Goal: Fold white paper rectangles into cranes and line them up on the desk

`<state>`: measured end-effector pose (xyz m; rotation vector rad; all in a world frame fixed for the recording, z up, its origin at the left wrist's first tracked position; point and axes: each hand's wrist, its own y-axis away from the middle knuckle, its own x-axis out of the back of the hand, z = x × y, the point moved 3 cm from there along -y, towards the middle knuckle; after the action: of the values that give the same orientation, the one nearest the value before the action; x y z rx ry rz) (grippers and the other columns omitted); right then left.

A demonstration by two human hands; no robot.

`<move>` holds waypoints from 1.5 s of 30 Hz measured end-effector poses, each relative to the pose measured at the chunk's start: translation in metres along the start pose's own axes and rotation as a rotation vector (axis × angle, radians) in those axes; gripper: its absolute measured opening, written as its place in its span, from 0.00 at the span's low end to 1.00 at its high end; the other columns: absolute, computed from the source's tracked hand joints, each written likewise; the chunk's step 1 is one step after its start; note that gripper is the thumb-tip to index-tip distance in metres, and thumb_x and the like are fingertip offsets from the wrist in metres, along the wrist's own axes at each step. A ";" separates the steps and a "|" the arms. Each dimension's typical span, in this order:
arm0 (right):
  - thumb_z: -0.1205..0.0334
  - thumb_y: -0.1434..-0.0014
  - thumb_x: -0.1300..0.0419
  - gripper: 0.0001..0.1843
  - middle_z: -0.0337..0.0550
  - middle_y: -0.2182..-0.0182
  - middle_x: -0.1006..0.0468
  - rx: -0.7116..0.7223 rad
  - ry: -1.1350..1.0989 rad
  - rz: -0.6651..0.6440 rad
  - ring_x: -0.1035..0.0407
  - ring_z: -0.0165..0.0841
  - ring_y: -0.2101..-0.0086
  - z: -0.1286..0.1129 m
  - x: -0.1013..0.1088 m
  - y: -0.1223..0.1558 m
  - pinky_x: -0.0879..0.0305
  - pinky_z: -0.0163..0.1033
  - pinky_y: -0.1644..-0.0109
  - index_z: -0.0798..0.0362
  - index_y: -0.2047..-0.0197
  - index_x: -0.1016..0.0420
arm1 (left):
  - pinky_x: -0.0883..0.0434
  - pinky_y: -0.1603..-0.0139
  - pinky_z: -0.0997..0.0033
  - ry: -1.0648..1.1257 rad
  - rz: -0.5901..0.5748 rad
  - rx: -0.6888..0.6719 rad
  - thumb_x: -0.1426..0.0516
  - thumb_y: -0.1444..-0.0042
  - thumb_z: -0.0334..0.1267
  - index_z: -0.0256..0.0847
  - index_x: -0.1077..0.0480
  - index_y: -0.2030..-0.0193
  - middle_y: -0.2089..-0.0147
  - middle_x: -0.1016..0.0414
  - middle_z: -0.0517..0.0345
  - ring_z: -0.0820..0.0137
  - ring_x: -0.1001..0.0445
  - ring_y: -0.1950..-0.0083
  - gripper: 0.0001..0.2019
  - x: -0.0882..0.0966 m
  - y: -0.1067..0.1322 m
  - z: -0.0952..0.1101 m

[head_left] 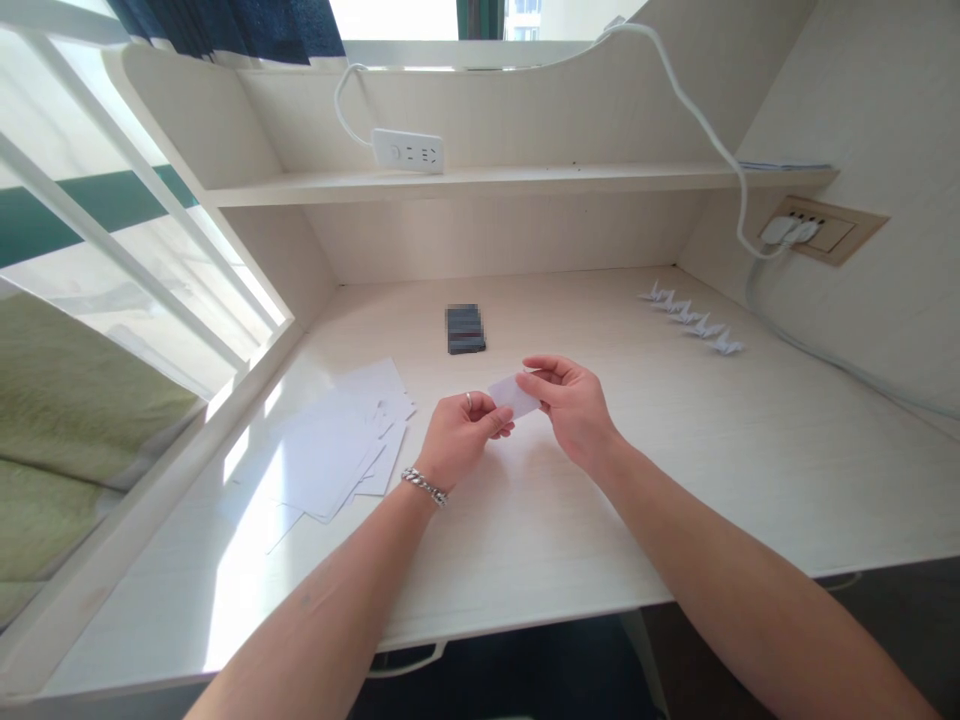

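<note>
Paper slip (512, 394) pinched between both hands above desk (675, 470).

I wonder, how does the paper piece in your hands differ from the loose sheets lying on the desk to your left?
The paper piece is small; the loose sheets are clearly larger. The paper piece is pinched between left hand and right hand above the desk; the loose sheets lie flat on it. The paper piece is single; the loose sheets are several, overlapping. Both are plain white.

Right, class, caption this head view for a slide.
Left hand and right hand hold a small white paper over the desk, beside loose sheets.
</note>
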<state>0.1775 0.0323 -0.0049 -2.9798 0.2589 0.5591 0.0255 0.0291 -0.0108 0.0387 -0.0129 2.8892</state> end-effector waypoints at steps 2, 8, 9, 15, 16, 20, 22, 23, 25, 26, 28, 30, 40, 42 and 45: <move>0.59 0.60 0.27 0.23 0.40 0.73 0.21 -0.027 0.015 -0.052 0.28 0.32 0.71 0.000 0.000 0.000 0.33 0.40 0.64 0.55 0.60 0.24 | 0.30 0.66 0.69 -0.004 0.013 0.012 0.33 0.56 0.44 0.37 0.32 0.77 0.76 0.23 0.53 0.69 0.25 0.71 0.15 0.001 0.000 0.000; 0.60 0.60 0.27 0.24 0.44 0.72 0.20 -0.095 0.113 -0.265 0.27 0.35 0.72 0.000 -0.004 0.005 0.31 0.44 0.63 0.57 0.59 0.26 | 0.30 0.65 0.69 0.008 -0.004 0.057 0.33 0.56 0.46 0.36 0.31 0.77 0.76 0.24 0.53 0.68 0.25 0.70 0.16 0.003 0.000 0.001; 0.59 0.61 0.27 0.24 0.44 0.72 0.20 -0.094 0.118 -0.256 0.27 0.35 0.72 -0.001 -0.004 0.005 0.31 0.44 0.63 0.57 0.61 0.26 | 0.30 0.65 0.69 0.015 -0.010 0.061 0.33 0.57 0.46 0.36 0.31 0.77 0.76 0.24 0.53 0.68 0.25 0.70 0.16 0.003 0.000 0.001; 0.57 0.64 0.25 0.26 0.43 0.75 0.21 -0.100 0.132 -0.200 0.27 0.36 0.73 -0.003 -0.004 0.004 0.32 0.45 0.63 0.56 0.63 0.28 | 0.32 0.65 0.71 0.117 0.028 0.012 0.32 0.57 0.43 0.36 0.26 0.74 0.76 0.26 0.57 0.72 0.28 0.71 0.13 0.007 -0.001 0.001; 0.57 0.65 0.25 0.26 0.43 0.75 0.21 -0.100 0.134 -0.203 0.27 0.35 0.73 -0.003 -0.005 0.004 0.33 0.44 0.63 0.56 0.63 0.29 | 0.32 0.65 0.71 0.134 0.035 -0.001 0.32 0.56 0.43 0.36 0.26 0.73 0.75 0.25 0.57 0.73 0.29 0.70 0.12 0.007 -0.001 0.000; 0.57 0.64 0.26 0.25 0.41 0.75 0.22 -0.101 0.161 -0.196 0.28 0.34 0.73 -0.005 -0.005 0.005 0.34 0.43 0.64 0.55 0.64 0.29 | 0.31 0.64 0.70 0.176 0.096 -0.029 0.33 0.55 0.43 0.36 0.25 0.72 0.74 0.25 0.57 0.72 0.28 0.69 0.12 0.010 -0.004 0.000; 0.59 0.63 0.26 0.25 0.40 0.76 0.22 -0.117 0.184 -0.191 0.28 0.34 0.73 -0.005 -0.005 0.006 0.34 0.43 0.64 0.55 0.63 0.29 | 0.30 0.64 0.70 0.219 0.162 -0.028 0.33 0.55 0.43 0.36 0.25 0.71 0.73 0.26 0.57 0.72 0.28 0.69 0.12 0.015 -0.006 0.001; 0.60 0.63 0.26 0.24 0.40 0.76 0.22 -0.128 0.198 -0.189 0.28 0.34 0.73 -0.004 -0.005 0.006 0.34 0.43 0.64 0.55 0.63 0.29 | 0.30 0.64 0.71 0.248 0.205 -0.026 0.33 0.56 0.43 0.36 0.25 0.71 0.72 0.25 0.57 0.73 0.28 0.69 0.12 0.019 -0.007 0.002; 0.61 0.63 0.27 0.24 0.41 0.76 0.22 -0.144 0.220 -0.182 0.29 0.34 0.73 -0.002 -0.004 0.006 0.34 0.44 0.63 0.55 0.63 0.29 | 0.31 0.65 0.72 0.301 0.291 -0.017 0.33 0.56 0.42 0.37 0.27 0.70 0.71 0.25 0.59 0.74 0.28 0.69 0.12 0.026 -0.008 0.003; 0.61 0.63 0.27 0.23 0.41 0.75 0.22 -0.147 0.224 -0.178 0.29 0.34 0.73 -0.001 -0.003 0.005 0.33 0.44 0.63 0.55 0.63 0.29 | 0.31 0.65 0.73 0.303 0.310 -0.012 0.33 0.56 0.42 0.37 0.28 0.70 0.71 0.26 0.59 0.75 0.28 0.70 0.12 0.028 -0.008 0.003; 0.60 0.62 0.27 0.23 0.41 0.75 0.22 -0.139 0.216 -0.171 0.29 0.34 0.73 -0.001 -0.002 0.004 0.33 0.43 0.64 0.55 0.63 0.29 | 0.31 0.67 0.73 0.250 0.245 0.020 0.34 0.54 0.43 0.37 0.29 0.71 0.72 0.26 0.59 0.75 0.28 0.72 0.12 0.026 -0.007 0.003; 0.59 0.62 0.27 0.24 0.41 0.75 0.22 -0.123 0.202 -0.168 0.29 0.33 0.73 -0.001 -0.001 0.004 0.33 0.43 0.64 0.55 0.62 0.29 | 0.31 0.67 0.72 0.168 0.078 0.055 0.36 0.51 0.46 0.37 0.30 0.71 0.72 0.26 0.57 0.74 0.28 0.71 0.14 0.016 -0.005 0.001; 0.58 0.57 0.29 0.18 0.42 0.74 0.21 -0.078 0.164 -0.150 0.29 0.33 0.73 -0.001 -0.001 0.003 0.34 0.41 0.65 0.55 0.64 0.26 | 0.29 0.66 0.68 -0.157 -0.166 0.004 0.38 0.48 0.46 0.37 0.31 0.74 0.72 0.23 0.52 0.70 0.26 0.71 0.14 0.003 -0.002 -0.005; 0.59 0.57 0.29 0.17 0.42 0.74 0.21 -0.052 0.159 -0.124 0.29 0.32 0.73 -0.002 0.001 0.002 0.35 0.40 0.66 0.55 0.65 0.26 | 0.29 0.67 0.69 -0.192 -0.163 0.015 0.39 0.48 0.46 0.38 0.32 0.75 0.72 0.23 0.53 0.71 0.26 0.72 0.15 0.004 -0.001 -0.004; 0.58 0.57 0.29 0.16 0.42 0.75 0.21 -0.027 0.148 -0.097 0.30 0.32 0.73 -0.001 0.002 0.001 0.35 0.39 0.68 0.55 0.66 0.25 | 0.30 0.68 0.70 -0.215 -0.158 0.027 0.39 0.47 0.47 0.38 0.32 0.75 0.73 0.23 0.54 0.71 0.26 0.72 0.15 0.003 -0.001 -0.005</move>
<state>0.1802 0.0312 -0.0045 -3.0433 0.1184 0.3356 0.0230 0.0309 -0.0159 0.3396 -0.0095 2.7135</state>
